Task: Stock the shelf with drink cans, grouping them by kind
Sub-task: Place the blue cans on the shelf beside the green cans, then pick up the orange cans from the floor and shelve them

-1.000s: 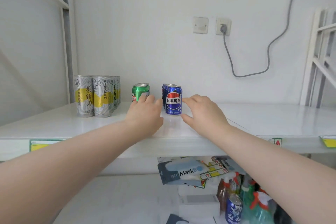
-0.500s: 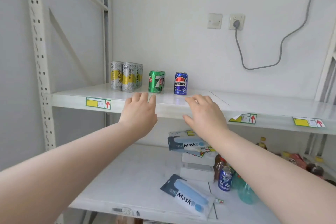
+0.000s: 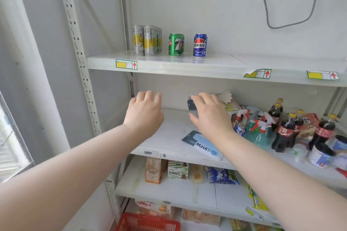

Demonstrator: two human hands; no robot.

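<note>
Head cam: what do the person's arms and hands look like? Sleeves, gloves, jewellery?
The left hand and right hand are ungloved. No sleeve is in view: both arms are bare from wrist to frame edge. No ring, watch or wristband shows on the backs of the hands or the wrists.

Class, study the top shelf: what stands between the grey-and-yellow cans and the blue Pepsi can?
The green 7-Up cans stand between the grey-and-yellow cans and the blue Pepsi can, apart from both, as the head view shows.
</note>
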